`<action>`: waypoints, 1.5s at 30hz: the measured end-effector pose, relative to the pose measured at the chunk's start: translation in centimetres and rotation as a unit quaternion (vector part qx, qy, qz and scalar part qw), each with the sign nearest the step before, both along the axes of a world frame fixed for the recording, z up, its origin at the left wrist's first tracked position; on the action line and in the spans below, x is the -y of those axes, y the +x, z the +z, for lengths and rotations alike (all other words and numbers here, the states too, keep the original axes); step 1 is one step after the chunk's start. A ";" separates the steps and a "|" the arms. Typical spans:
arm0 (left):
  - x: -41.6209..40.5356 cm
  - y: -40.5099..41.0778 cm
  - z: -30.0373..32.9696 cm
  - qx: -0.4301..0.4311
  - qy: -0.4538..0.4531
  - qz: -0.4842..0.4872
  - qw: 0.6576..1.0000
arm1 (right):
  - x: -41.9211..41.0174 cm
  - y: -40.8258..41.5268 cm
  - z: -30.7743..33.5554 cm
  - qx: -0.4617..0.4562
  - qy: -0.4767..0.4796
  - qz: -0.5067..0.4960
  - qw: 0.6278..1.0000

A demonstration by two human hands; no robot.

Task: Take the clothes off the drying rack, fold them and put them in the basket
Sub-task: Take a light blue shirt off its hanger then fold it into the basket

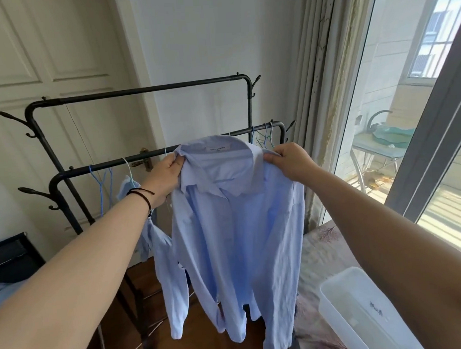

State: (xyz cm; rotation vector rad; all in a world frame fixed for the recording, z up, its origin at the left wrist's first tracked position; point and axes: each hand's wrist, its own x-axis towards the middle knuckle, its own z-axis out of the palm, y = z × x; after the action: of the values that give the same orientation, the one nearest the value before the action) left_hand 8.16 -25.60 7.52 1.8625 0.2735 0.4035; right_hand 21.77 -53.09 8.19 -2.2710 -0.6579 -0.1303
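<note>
I hold a light blue collared shirt (235,238) up in front of the black metal drying rack (148,153). My left hand (164,177) grips the shirt's left shoulder by the collar. My right hand (290,159) pinches the right shoulder. The shirt hangs full length, sleeves dangling, free of any hanger. Another light blue garment (130,189) stays on a hanger on the rack's lower bar, partly hidden behind my left arm. A white translucent plastic basket (365,314) sits at the lower right on a patterned bed cover.
Empty blue and white hangers (101,178) hang on the lower bar; more hangers (265,137) cluster at its right end. A white door (58,63) stands behind the rack. A curtain and glass sliding door (419,137) are at right. A dark piece of furniture (12,257) sits at left.
</note>
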 end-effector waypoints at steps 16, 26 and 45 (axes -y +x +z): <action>4.4 2.9 -0.6 -0.065 -0.158 0.044 0.984 | -7.6 -4.2 -1.3 -0.166 0.068 0.043 0.983; 5.3 1.8 1.2 -0.061 -0.156 0.010 0.986 | -9.9 -5.4 -1.7 -0.130 0.057 0.155 0.978; 0.3 0.8 -1.2 -0.079 -0.225 -0.268 0.933 | -7.3 -3.9 -0.5 -0.165 0.169 0.271 0.933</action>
State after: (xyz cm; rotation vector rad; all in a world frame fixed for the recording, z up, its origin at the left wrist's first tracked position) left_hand 8.93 -25.92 6.33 1.4368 -0.0426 -0.1785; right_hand 17.84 -45.82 7.67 -1.6605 -0.9676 0.3726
